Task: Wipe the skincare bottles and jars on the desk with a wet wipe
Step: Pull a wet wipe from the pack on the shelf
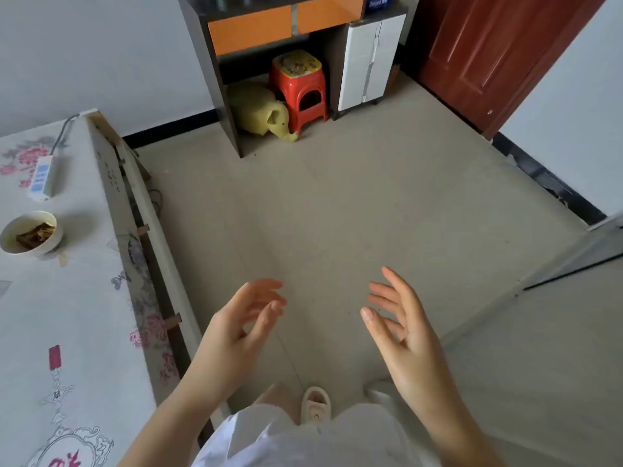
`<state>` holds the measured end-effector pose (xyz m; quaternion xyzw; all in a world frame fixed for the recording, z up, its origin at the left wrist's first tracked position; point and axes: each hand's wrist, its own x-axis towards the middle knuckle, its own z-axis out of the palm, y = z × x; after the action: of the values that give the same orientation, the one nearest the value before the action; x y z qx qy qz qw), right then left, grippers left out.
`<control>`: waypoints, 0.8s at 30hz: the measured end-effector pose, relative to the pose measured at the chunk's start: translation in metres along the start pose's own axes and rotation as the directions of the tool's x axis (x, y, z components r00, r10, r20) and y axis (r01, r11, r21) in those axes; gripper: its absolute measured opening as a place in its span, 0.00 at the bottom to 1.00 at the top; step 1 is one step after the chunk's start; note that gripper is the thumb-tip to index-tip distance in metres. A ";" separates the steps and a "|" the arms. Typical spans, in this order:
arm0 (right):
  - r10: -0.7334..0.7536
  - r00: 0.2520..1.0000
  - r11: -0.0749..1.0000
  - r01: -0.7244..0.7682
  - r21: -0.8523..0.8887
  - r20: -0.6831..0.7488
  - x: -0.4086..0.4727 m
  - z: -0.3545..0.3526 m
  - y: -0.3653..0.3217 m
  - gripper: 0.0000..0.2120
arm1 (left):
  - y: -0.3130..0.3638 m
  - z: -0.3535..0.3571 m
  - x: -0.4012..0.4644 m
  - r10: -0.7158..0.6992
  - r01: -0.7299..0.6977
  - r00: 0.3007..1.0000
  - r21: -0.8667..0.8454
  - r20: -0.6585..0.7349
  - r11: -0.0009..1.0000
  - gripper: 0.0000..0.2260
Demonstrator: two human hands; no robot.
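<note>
So both hands were up in front of the person over the bare floor (371,203), palms turned toward each other with a gap between them. The left hand (242,326) had its fingers loosely spread and a bit curved, holding nothing. The right hand (403,326) was the same deal, fingers straight-ish and fanned out, holding nothing either.

Couldn't see any skincare bottles, jars or a wet wipe from this angle, so I can't tell where they were. The only table (67,332) in view ran along the left side, well apart from the right hand and just left of the left forearm. It was covered in a smooth white cloth printed with pink flowers and grey swirls. On its far part sat a round white bowl (32,233) with some brown scraps inside, and farther back a long white power strip (42,176) with its grey cable trailing off the far edge.

The floor looked like matte beige tile. At the far side stood a dark shelf unit with glossy orange drawers (249,28), a chunky red plastic stool (300,84) with a yellow top tucked under it, and a rounded pale yellow elephant toy (261,111) beside the stool. A white cabinet (365,59) was right of that, then a reddish-brown panelled door (499,52). Near the bottom, a white slipper (315,404) poked out below light clothing.
</note>
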<state>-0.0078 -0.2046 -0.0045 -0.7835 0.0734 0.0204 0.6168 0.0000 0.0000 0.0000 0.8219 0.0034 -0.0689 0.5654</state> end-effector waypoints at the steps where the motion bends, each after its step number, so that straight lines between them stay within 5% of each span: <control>1: 0.000 1.000 1.000 0.000 0.013 0.005 0.008 -0.001 0.003 0.24 | -0.003 0.002 0.006 -0.005 0.005 1.000 -0.020 -0.011 1.000 0.10; 9: 0.059 0.998 0.998 -0.060 0.024 0.027 0.096 0.012 0.016 0.20 | -0.013 -0.006 0.096 -0.046 0.045 0.999 -0.029 -0.016 0.999 0.08; 24: 0.155 0.974 0.984 -0.138 0.111 -0.164 0.372 0.033 -0.032 0.19 | 0.026 -0.049 0.429 0.035 -0.043 0.986 0.046 0.166 0.998 0.09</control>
<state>0.3667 -0.1991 -0.0270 -0.7432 0.1848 -0.0054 0.6431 0.4322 0.0049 -0.0092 0.8271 -0.0613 -0.1256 0.5444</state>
